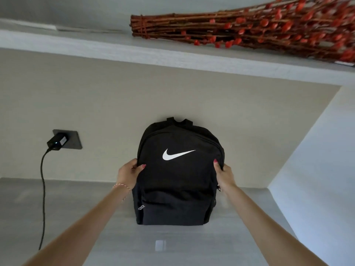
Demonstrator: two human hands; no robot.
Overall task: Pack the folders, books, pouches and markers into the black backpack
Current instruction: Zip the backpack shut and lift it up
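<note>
The black backpack (178, 181) with a white swoosh logo stands upright on the grey table (76, 204), its back against the beige wall. Its zips look closed, with a silver pull on the front pocket. My left hand (129, 174) grips the bag's left side, thumb on the front panel. My right hand (223, 174) grips the right side the same way. No folders, books, pouches or markers are in view.
A black charger (57, 141) sits in a dark wall socket at the left, and its cable (43, 198) hangs down onto the table. A bundle of dried red-budded twigs (249, 27) lies on the shelf (153, 54) above. A white wall closes the right side.
</note>
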